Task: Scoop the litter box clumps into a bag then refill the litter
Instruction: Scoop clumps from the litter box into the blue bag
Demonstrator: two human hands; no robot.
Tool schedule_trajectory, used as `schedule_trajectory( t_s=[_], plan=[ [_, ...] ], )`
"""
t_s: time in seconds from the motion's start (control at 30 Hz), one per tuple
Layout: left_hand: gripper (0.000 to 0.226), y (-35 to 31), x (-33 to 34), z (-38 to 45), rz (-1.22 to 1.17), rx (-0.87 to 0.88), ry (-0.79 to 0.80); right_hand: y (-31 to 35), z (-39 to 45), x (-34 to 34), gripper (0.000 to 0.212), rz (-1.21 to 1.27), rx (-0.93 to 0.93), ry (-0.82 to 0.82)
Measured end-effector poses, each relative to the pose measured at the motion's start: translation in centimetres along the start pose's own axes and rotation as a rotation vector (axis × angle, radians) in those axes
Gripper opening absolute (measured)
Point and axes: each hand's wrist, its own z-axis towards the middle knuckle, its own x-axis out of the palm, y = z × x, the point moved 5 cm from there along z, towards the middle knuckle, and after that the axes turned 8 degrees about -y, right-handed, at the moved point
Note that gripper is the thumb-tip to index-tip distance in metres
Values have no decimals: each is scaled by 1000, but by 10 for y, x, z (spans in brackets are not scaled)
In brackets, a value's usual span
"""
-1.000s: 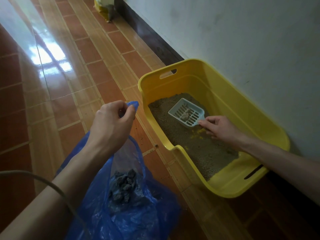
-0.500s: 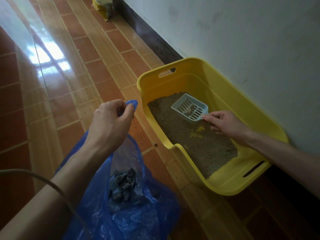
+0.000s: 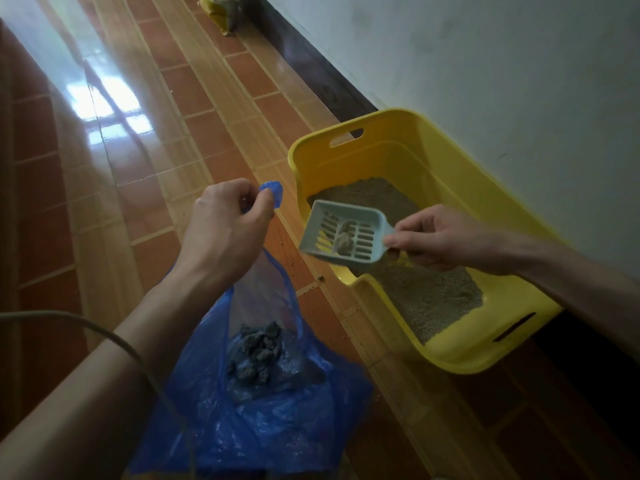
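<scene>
The clump (image 3: 343, 241) lies in the slotted scoop (image 3: 343, 232), held above the left rim of the yellow litter box (image 3: 446, 161) — not yet over the blue bag (image 3: 263, 403). The right hand (image 3: 440, 237) pinches the scoop handle; the left hand (image 3: 227, 225) grips the bag's handle, lifting one side. Risk: the bag mouth is narrow and slack — a tilted scoop would drop clump or grains onto the tiled floor (image 3: 114, 188).
</scene>
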Motion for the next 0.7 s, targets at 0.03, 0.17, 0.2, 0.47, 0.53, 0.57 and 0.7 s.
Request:
schedule_trajectory(
  t_s=[0.03,0.17,0.2,0.47,0.53,0.57,0.7],
  plan=[
    [37,0,-2,0,6,1,-5,6,-1,10,30,-19,-7,34],
    [36,5,-11,1,-2,-15,-26,25,2,41,33,-117,-54,101],
    [36,7,-13,1,-8,-22,-29,27,4,47,33,-134,-61,100],
    [37,13,-22,-2,-26,-47,-9,37,13,84,34,-445,-116,187],
    [36,13,-23,-3,-33,-41,-13,38,16,96,35,-552,-130,213],
    [36,12,-23,-3,-34,-34,-12,39,17,101,35,-594,-135,216],
    [36,12,-20,-5,-56,-31,5,42,24,123,34,-745,-94,203]
  ],
)
